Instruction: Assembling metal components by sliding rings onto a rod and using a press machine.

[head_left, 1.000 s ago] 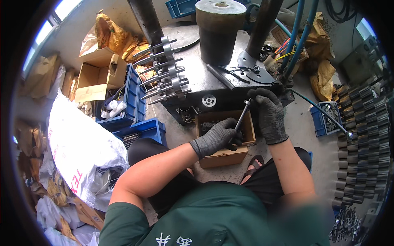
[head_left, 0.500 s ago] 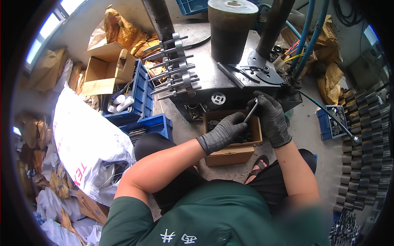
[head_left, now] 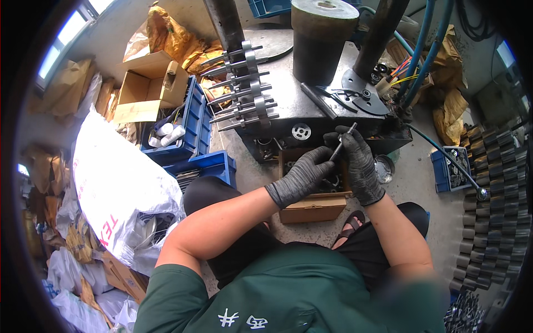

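Observation:
Both my hands wear dark grey gloves and meet over a cardboard box [head_left: 313, 212] of dark metal parts. A slim metal shaft [head_left: 336, 151] runs slantwise between them. Its lower end is pinched in my left hand [head_left: 302, 178]. The fingers of my right hand [head_left: 361, 169] close round its upper part, and the bright tip sticks out above them. Beyond my hands is a metal worktable, where several shafts with round collars [head_left: 258, 87] line the left edge. A silvery slotted disc [head_left: 301, 131] shows at the table's front.
A thick metal cylinder [head_left: 319, 50] and a dark rod [head_left: 318, 101] are on the worktable [head_left: 277, 72]. Blue crates [head_left: 202, 166] and a white sack [head_left: 122, 183] stand at left. To the right are a small blue bin [head_left: 451, 176], a round metal dish [head_left: 384, 168] and stacked metal cylinders [head_left: 488, 205].
My right hand has shifted a little, and more of the shaft's tip now shows past its fingers. The round dish beside it has come into sight. The whole view has moved slightly.

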Tool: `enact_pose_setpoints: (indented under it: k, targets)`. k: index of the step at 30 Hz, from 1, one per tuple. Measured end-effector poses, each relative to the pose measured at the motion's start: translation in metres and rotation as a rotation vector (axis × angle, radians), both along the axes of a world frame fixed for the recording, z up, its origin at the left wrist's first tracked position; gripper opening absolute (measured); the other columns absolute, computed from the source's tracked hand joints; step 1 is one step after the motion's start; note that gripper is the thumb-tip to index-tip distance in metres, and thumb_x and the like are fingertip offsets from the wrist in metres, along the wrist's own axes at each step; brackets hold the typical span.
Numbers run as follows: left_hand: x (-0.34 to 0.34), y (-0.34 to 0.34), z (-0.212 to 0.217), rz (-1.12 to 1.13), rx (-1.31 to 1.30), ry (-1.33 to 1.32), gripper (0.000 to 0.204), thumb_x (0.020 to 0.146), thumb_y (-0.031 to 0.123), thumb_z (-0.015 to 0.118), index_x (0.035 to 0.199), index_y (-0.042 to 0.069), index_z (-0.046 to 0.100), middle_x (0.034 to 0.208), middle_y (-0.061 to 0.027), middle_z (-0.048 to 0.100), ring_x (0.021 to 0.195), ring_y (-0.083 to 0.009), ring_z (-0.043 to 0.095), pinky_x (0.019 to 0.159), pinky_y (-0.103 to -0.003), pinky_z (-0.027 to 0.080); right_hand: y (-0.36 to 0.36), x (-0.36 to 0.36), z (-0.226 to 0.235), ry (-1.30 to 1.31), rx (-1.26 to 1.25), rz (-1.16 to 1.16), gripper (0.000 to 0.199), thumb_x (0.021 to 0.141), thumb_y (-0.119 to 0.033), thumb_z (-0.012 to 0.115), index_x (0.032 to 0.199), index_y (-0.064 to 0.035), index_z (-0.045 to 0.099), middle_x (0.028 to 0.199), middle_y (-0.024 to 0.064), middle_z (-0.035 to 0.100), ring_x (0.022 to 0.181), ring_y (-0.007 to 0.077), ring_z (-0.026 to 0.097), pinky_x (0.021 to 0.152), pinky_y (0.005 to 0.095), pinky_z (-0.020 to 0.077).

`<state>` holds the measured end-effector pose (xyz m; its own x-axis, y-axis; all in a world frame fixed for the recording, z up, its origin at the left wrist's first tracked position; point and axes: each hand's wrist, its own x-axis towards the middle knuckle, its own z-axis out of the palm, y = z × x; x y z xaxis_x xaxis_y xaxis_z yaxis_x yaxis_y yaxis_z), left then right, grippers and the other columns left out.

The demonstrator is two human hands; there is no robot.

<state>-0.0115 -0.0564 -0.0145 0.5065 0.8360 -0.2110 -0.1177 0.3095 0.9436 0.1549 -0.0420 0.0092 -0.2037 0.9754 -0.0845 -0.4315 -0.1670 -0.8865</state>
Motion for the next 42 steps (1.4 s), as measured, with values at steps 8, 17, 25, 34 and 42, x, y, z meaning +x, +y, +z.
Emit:
enact_pose_setpoints:
  k: [8,17,25,34,42]
  targets:
    - [-0.009,-0.001,0.001,0.169,0.209,0.101,0.039,0.102,0.018,0.057,0.136,0.0,0.053,0.114,-0.0106,0.065,0.103,-0.0155,0.062,0.091,-0.031,0.054,0.001,-0.031,-0.006,0.021,0.038,0.017,0.025,0.107,-0.025,0.053,0.123,-0.0059,0.057,0.105,0.0079,0.069,0.094,0.0119,0.065,0.083,0.0251,0.0545]
    - [-0.017,-0.009,0.018,0.256,0.271,0.114,0.031,0.103,0.014,0.057,0.132,0.002,0.057,0.116,-0.0083,0.065,0.108,-0.0149,0.061,0.096,-0.031,0.051,0.008,-0.045,-0.021,0.419,-0.076,0.005,0.032,0.107,-0.033,0.052,0.12,-0.005,0.058,0.104,0.0083,0.069,0.091,0.0143,0.066,0.086,0.0304,0.0558]
    - [-0.046,0.016,0.06,0.504,0.452,-0.213,0.025,0.105,0.016,0.056,0.127,0.004,0.057,0.102,-0.0083,0.068,0.09,-0.0155,0.068,0.078,-0.029,0.057,0.048,-0.052,-0.067,0.025,-0.385,-0.09,0.028,0.092,-0.014,0.071,0.115,-0.0006,0.063,0.102,0.0108,0.07,0.087,0.0189,0.07,0.077,0.0334,0.06]
    - [-0.049,0.023,0.056,0.578,0.263,-0.261,0.024,0.105,0.015,0.053,0.126,0.004,0.057,0.097,-0.0088,0.068,0.085,-0.0171,0.069,0.071,-0.029,0.06,0.063,-0.076,-0.079,-0.157,-0.299,-0.146,0.033,0.085,-0.007,0.077,0.114,0.0016,0.064,0.102,0.0112,0.07,0.085,0.0194,0.069,0.076,0.0295,0.0576]
    - [-0.058,0.023,0.054,0.618,0.175,-0.279,0.025,0.104,0.013,0.052,0.126,0.003,0.057,0.098,-0.0102,0.068,0.086,-0.0196,0.069,0.072,-0.031,0.059,0.057,-0.074,-0.065,-0.013,-0.305,-0.122,0.018,0.089,-0.007,0.072,0.106,0.0005,0.07,0.098,0.0075,0.071,0.083,0.0163,0.068,0.076,0.0297,0.0567]
